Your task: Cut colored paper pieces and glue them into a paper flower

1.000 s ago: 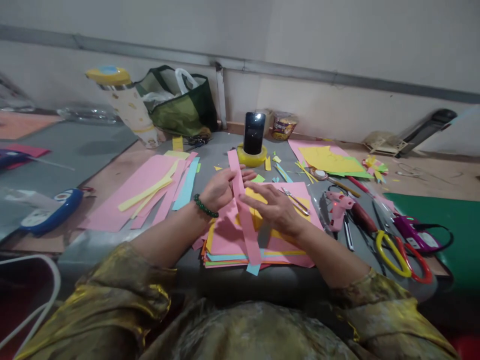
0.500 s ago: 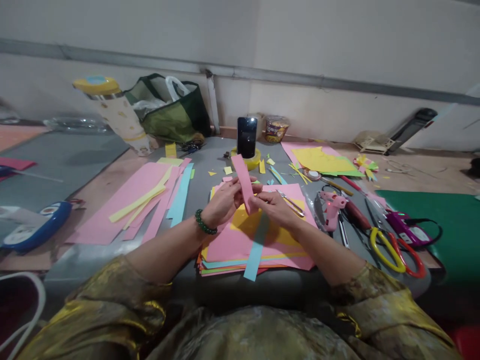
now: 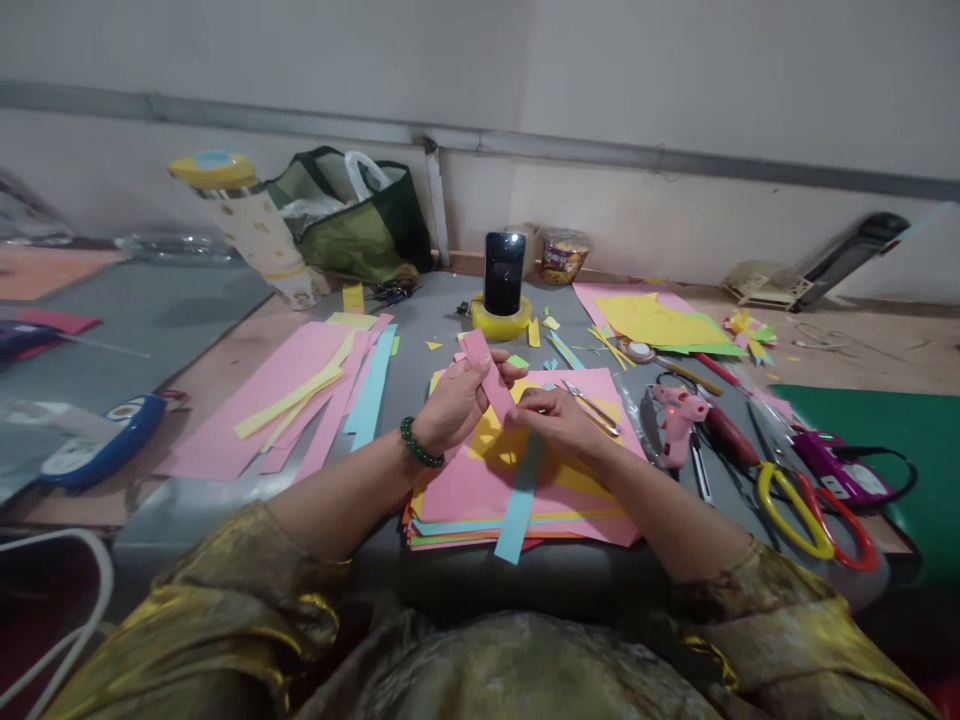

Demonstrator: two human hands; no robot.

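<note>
A pink paper strip (image 3: 491,378) is held between my two hands above a stack of coloured paper (image 3: 457,495). My left hand (image 3: 459,400) grips it near the middle, thumb on top and fingers behind. At its lower right end, my right hand (image 3: 559,418) pinches the strip between thumb and fingertips. Beneath them a light blue paper strip (image 3: 517,510) lies across the stack, its front end hanging past the edge. Small scissors or snips (image 3: 592,408) rest on yellow paper just beyond my right hand.
Cut strips and pink sheets (image 3: 262,400) lie on the left. A phone (image 3: 504,272) stands in a yellow tape roll (image 3: 501,318). To the right are a pink glue gun (image 3: 679,425), large scissors (image 3: 795,510) and a purple device (image 3: 844,468). A tumbler (image 3: 251,225) stands back left.
The pink strip has tilted lower, its upper end leaning left. My left thumb now lies over its face. The whole view has shifted slightly.
</note>
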